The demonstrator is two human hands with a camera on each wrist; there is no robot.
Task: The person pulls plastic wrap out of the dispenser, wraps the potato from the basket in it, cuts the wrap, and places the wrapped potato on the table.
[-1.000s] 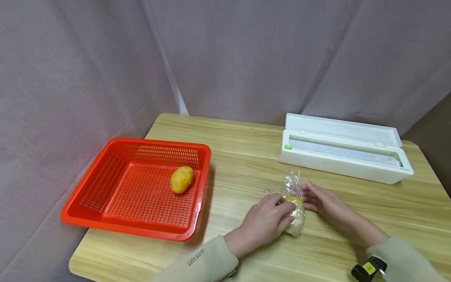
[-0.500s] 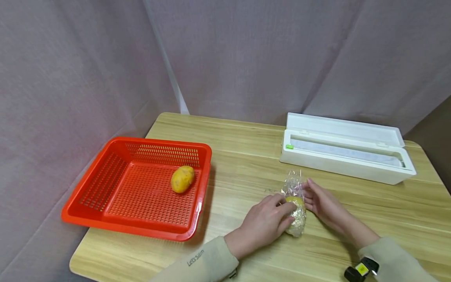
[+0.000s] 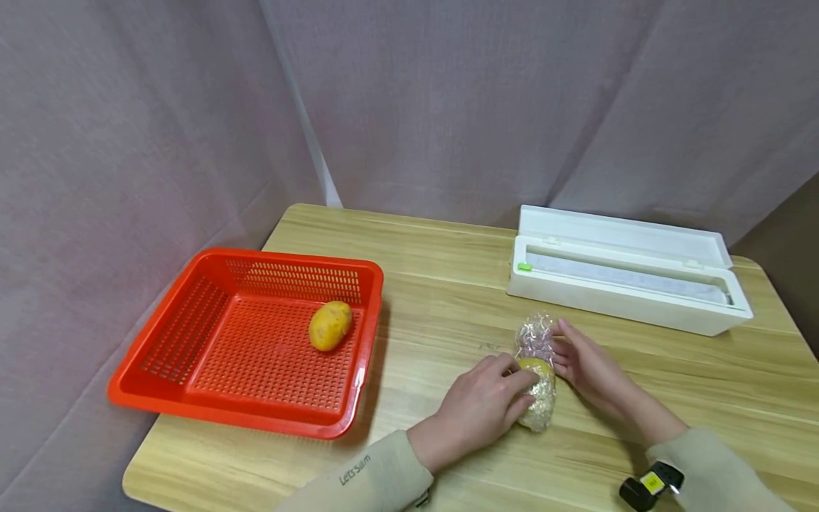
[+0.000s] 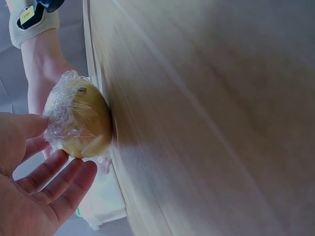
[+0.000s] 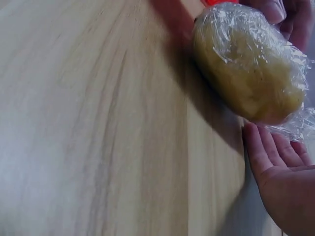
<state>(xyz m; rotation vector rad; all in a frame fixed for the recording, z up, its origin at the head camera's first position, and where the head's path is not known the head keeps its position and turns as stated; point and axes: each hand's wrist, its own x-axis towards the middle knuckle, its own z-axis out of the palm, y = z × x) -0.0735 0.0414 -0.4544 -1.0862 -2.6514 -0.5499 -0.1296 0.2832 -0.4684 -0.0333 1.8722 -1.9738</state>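
Observation:
A yellow potato (image 3: 541,398) wrapped in crinkled cling film lies on the wooden table between the hands. My left hand (image 3: 480,402) holds it from the left, thumb and fingertips on its wrapped side. A loose, bunched tail of cling film (image 3: 534,337) sticks out from the potato's far end. Beside that tail is my right hand (image 3: 587,368), its fingers fairly straight and fingertips right at the film. In the right wrist view, those fingers (image 5: 275,147) reach under the film end. The left wrist view shows bare-looking yellow skin on the potato (image 4: 93,120) where the film is smooth.
On the left stands a red plastic basket (image 3: 246,419) with one unwrapped potato (image 3: 330,326) inside. A white cling film dispenser (image 3: 630,306), lid raised, sits at the back right. Grey curtains (image 3: 448,107) hang behind the table (image 3: 435,284).
The film tail at the far end has bunched up and become shorter. My right hand has shifted slightly up and left along it. The left hand keeps its place on the potato.

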